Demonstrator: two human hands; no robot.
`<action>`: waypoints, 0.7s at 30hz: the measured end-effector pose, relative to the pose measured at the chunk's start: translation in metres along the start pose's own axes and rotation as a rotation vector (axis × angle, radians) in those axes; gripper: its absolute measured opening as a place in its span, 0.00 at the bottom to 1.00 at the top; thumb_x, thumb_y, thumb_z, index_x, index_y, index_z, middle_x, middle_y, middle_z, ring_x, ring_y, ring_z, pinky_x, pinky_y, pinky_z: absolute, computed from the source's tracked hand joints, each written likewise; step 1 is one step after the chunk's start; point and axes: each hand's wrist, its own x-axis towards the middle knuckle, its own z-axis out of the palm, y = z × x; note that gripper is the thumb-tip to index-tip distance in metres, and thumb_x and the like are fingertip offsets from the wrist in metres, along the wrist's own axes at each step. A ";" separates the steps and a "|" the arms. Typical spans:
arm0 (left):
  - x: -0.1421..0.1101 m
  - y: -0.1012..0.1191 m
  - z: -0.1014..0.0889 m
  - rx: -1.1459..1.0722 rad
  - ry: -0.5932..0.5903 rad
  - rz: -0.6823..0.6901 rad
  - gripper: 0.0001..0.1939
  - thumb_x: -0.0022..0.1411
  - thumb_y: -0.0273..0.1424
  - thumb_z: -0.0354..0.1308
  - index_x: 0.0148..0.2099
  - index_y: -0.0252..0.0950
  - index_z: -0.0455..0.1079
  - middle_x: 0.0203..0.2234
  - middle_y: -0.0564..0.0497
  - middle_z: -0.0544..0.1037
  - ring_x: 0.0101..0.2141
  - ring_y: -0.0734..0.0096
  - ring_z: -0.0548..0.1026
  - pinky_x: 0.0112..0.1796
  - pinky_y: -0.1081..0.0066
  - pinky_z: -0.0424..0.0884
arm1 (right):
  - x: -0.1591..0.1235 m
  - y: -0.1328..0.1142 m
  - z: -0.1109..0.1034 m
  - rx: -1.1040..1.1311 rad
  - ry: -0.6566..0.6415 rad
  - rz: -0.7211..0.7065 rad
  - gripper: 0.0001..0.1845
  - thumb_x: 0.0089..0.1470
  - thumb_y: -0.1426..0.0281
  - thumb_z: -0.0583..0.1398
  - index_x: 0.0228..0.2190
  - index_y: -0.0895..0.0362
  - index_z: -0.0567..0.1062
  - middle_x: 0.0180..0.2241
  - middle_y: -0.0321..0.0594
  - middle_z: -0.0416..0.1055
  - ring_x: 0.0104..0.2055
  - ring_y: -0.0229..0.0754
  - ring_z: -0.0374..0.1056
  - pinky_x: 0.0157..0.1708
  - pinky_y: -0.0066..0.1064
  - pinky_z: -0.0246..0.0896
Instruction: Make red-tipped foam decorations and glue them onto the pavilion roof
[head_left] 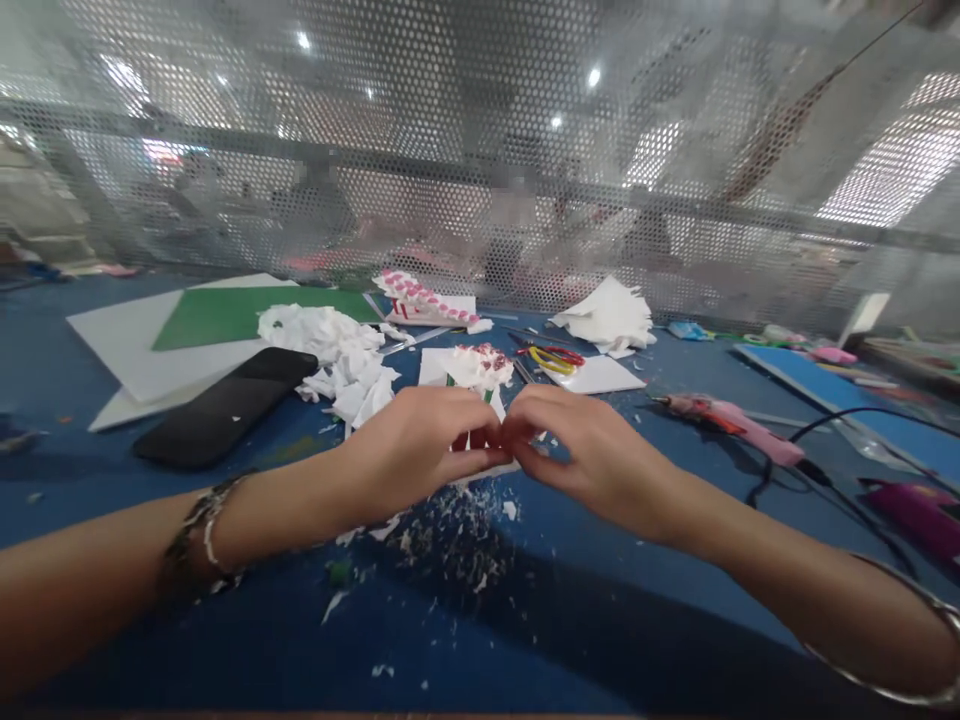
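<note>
My left hand (427, 435) and my right hand (596, 455) meet fingertip to fingertip above the table. Both are closed in a pinch; whatever sits between the fingertips is too small or hidden to name. Just beyond them lies a white card (432, 368) with a white and dark-red paper piece (484, 366) and a bit of green on it, partly covered by my fingers. Scissors (559, 358) with red and yellow handles rest behind my right hand, partly over another white card (600, 375). Paper scraps (457, 540) are scattered below my hands.
On the left are a black phone (229, 405), crumpled white paper (322, 340) and green sheet (247, 315). A pink glue gun (739, 425) with a black cable lies right, near a blue board (810, 385). A perforated metal screen (465, 130) stands behind the table.
</note>
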 end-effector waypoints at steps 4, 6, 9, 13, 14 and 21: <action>0.014 0.002 -0.017 0.015 0.026 -0.027 0.07 0.57 0.28 0.59 0.27 0.33 0.71 0.17 0.57 0.72 0.20 0.79 0.68 0.23 0.79 0.59 | 0.012 0.001 -0.018 -0.048 0.054 -0.021 0.05 0.53 0.76 0.55 0.26 0.59 0.67 0.26 0.38 0.68 0.29 0.36 0.63 0.29 0.27 0.57; 0.021 0.002 -0.024 0.014 0.037 -0.051 0.06 0.57 0.28 0.58 0.28 0.33 0.71 0.17 0.58 0.72 0.19 0.79 0.67 0.23 0.79 0.59 | 0.017 0.000 -0.028 -0.062 0.094 -0.025 0.05 0.54 0.76 0.55 0.27 0.58 0.68 0.26 0.37 0.68 0.29 0.35 0.64 0.28 0.26 0.57; 0.030 0.004 -0.031 -0.003 0.068 -0.069 0.10 0.58 0.29 0.56 0.25 0.34 0.69 0.16 0.58 0.69 0.19 0.79 0.66 0.22 0.79 0.58 | 0.023 -0.004 -0.039 -0.065 0.168 -0.047 0.06 0.56 0.75 0.54 0.28 0.58 0.70 0.27 0.35 0.70 0.29 0.34 0.65 0.28 0.25 0.57; 0.039 0.006 -0.042 -0.028 0.093 -0.088 0.08 0.56 0.27 0.54 0.24 0.34 0.66 0.17 0.58 0.68 0.20 0.79 0.66 0.23 0.78 0.59 | 0.022 -0.005 -0.046 -0.095 0.291 -0.062 0.03 0.55 0.74 0.57 0.34 0.56 0.70 0.30 0.34 0.72 0.32 0.34 0.67 0.31 0.25 0.60; 0.041 0.005 -0.044 -0.033 0.092 -0.095 0.07 0.55 0.26 0.54 0.25 0.34 0.66 0.18 0.57 0.69 0.20 0.79 0.67 0.23 0.78 0.60 | 0.021 -0.004 -0.047 -0.097 0.321 -0.060 0.07 0.54 0.73 0.58 0.37 0.56 0.69 0.31 0.34 0.72 0.33 0.34 0.68 0.32 0.24 0.61; 0.044 -0.005 -0.052 -0.192 0.074 -0.124 0.06 0.58 0.29 0.53 0.29 0.36 0.68 0.25 0.56 0.72 0.25 0.79 0.70 0.25 0.80 0.65 | 0.017 -0.001 -0.047 -0.028 0.380 -0.091 0.07 0.54 0.75 0.58 0.35 0.53 0.71 0.33 0.31 0.74 0.33 0.33 0.69 0.34 0.23 0.63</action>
